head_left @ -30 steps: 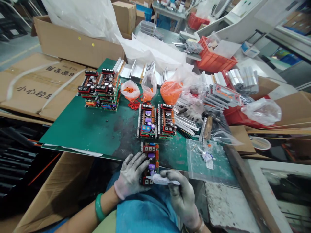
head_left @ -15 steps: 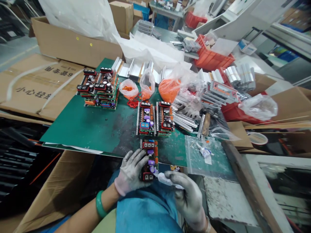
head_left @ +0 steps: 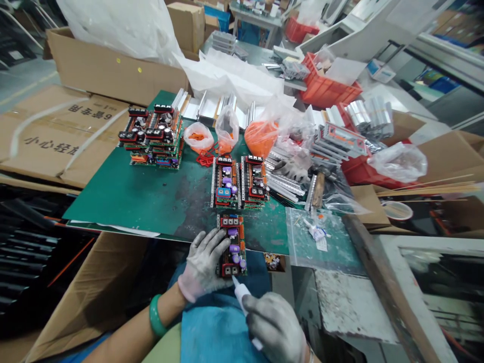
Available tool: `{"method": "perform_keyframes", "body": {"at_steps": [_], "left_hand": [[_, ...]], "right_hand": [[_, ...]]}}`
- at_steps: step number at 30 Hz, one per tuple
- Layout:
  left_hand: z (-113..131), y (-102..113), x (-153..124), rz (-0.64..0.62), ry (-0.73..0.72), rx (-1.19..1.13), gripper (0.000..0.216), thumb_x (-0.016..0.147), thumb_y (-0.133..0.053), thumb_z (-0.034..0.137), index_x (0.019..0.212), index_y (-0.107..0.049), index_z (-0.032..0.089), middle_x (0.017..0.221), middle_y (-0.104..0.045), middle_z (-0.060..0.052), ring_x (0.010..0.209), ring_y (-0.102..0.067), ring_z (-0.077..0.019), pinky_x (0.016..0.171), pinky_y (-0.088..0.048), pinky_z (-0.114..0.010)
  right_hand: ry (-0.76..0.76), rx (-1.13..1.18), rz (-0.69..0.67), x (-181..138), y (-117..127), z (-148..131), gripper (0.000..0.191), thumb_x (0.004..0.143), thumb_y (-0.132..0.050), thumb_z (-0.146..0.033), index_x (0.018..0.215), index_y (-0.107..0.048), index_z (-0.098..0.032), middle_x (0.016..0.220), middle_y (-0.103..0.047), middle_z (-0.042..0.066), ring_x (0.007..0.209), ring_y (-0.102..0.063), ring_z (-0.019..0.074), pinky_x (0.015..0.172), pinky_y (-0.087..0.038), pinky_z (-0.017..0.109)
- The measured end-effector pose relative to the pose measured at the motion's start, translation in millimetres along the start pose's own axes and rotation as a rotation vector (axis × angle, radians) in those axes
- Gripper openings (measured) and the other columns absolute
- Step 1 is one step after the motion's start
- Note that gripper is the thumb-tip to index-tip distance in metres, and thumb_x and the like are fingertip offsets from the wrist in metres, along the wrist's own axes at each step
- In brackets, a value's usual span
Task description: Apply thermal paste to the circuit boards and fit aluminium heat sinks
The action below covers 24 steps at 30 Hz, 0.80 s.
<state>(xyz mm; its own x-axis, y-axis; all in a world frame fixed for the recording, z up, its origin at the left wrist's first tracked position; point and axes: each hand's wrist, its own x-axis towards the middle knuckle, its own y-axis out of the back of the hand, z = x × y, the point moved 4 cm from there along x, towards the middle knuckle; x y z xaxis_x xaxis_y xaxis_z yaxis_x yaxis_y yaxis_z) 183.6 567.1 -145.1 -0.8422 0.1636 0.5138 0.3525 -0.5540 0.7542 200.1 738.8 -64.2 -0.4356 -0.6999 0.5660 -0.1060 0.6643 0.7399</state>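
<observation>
My left hand, in a soiled white glove, grips the left edge of a small circuit board with purple capacitors, held at the near edge of the green mat. My right hand, also gloved, is closed round a white tube whose nozzle points up at the board's near end. Two similar boards lie side by side on the mat just beyond. A stack of boards stands at the mat's far left.
Orange-filled plastic bags, aluminium rails and red bins crowd the right side. A clear zip bag lies at the right of the mat. Cardboard boxes stand at the left and back.
My right hand has drawn back towards me and turned the tube, so its nozzle now points up at the board's near end instead of lying across it. The left hand keeps hold of the board.
</observation>
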Motion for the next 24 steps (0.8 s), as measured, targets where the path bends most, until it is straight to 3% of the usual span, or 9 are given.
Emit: {"method": "perform_keyframes", "body": {"at_steps": [6, 12, 16, 21, 22, 24], "left_hand": [[-0.4, -0.5, -0.6, -0.007, 0.016, -0.015, 0.068, 0.076, -0.064, 0.056, 0.129, -0.047, 0.017, 0.131, -0.056, -0.014, 0.126, -0.048, -0.0292, 0.112, -0.021, -0.045], [0.2, 0.9, 0.2, -0.034, 0.014, -0.010, 0.065, 0.079, -0.062, 0.053, 0.130, -0.046, 0.017, 0.131, -0.056, -0.014, 0.127, -0.047, -0.0287, 0.112, -0.021, -0.044], [1.0, 1.8, 0.7, -0.008, 0.006, -0.015, 0.067, 0.079, -0.061, 0.057, 0.129, -0.047, 0.016, 0.130, -0.056, -0.015, 0.126, -0.048, -0.0286, 0.112, -0.021, -0.044], [1.5, 3.3, 1.5, 0.013, -0.006, -0.015, 0.064, 0.080, -0.060, 0.061, 0.125, -0.051, 0.017, 0.129, -0.057, -0.015, 0.126, -0.048, -0.0292, 0.112, -0.022, -0.045], [2.1, 3.6, 1.0, 0.019, -0.023, -0.021, 0.061, 0.081, -0.060, 0.061, 0.123, -0.052, 0.018, 0.129, -0.057, -0.015, 0.126, -0.047, -0.0294, 0.112, -0.022, -0.045], [4.4, 3.4, -0.8, 0.030, -0.077, -0.048, 0.050, 0.083, -0.062, 0.057, 0.118, -0.056, 0.021, 0.129, -0.058, -0.012, 0.127, -0.046, -0.0292, 0.111, -0.024, -0.046]], "right_hand": [[0.184, -0.083, 0.009, 29.2, -6.5, -22.4, 0.016, 0.091, -0.052, -0.014, 0.085, -0.066, -0.017, 0.083, -0.072, 0.004, 0.049, -0.054, 0.0121, 0.038, -0.032, 0.028], [0.241, -0.179, -0.027, 38.3, -12.7, -26.9, 0.009, 0.084, -0.060, -0.013, 0.085, -0.068, -0.015, 0.088, -0.072, 0.007, 0.053, -0.056, 0.0138, 0.039, -0.035, 0.028], [0.173, -0.166, -0.035, 37.4, -7.0, -24.9, 0.013, 0.090, -0.056, -0.015, 0.087, -0.068, -0.017, 0.089, -0.072, 0.005, 0.054, -0.057, 0.0136, 0.044, -0.040, 0.029], [0.053, -0.048, -0.049, 22.3, 15.0, -6.2, 0.031, 0.101, -0.036, -0.018, 0.086, -0.063, -0.017, 0.082, -0.072, 0.005, 0.051, -0.058, 0.0115, 0.046, -0.043, 0.026], [-0.008, 0.001, -0.019, 15.7, 18.8, 0.0, 0.033, 0.102, -0.034, -0.023, 0.086, -0.061, -0.018, 0.082, -0.072, 0.005, 0.053, -0.060, 0.0121, 0.047, -0.045, 0.026], [-0.245, 0.096, 0.184, -0.9, 25.9, 17.6, 0.028, 0.102, -0.037, -0.036, 0.091, -0.059, -0.022, 0.084, -0.071, 0.005, 0.064, -0.066, 0.0156, 0.054, -0.051, 0.026]]}}
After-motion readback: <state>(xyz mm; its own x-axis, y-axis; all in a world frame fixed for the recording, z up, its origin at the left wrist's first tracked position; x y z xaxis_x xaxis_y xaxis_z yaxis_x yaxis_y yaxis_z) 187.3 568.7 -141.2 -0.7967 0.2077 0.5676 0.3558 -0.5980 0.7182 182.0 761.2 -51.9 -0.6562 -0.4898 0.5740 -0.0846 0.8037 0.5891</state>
